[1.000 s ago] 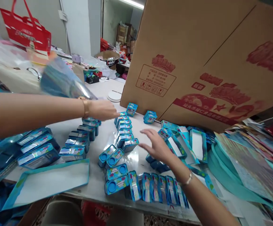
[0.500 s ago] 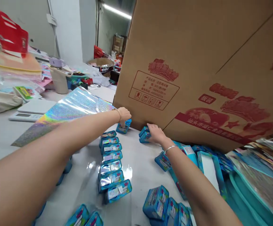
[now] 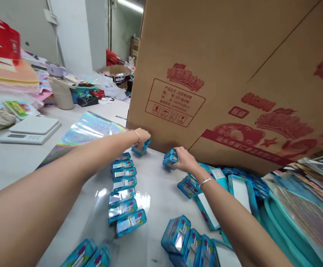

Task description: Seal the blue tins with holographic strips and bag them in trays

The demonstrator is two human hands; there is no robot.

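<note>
At the far end of the table my left hand (image 3: 143,137) is closed around the top of a small blue pack (image 3: 140,149), close to the large carton. To its right my right hand (image 3: 184,158) grips a pair of similar blue packs (image 3: 169,159) from their right side; its fingertips are partly hidden. A row of several blue packs (image 3: 122,194) runs toward me from near my left hand. Below my right wrist lies another blue pack (image 3: 188,186), tilted on the table.
A tall cardboard carton (image 3: 219,74) walls off the back right. Blue packs (image 3: 178,237) are grouped at the front. Open blue trays (image 3: 241,193) and a teal basin (image 3: 278,222) stand at right. Shiny holographic film (image 3: 87,128) and a white scale (image 3: 32,129) lie at left.
The whole view has shifted, so things appear further left. My left hand stays on its pack by the carton. My right hand still grips its two packs, which now look slightly turned.
</note>
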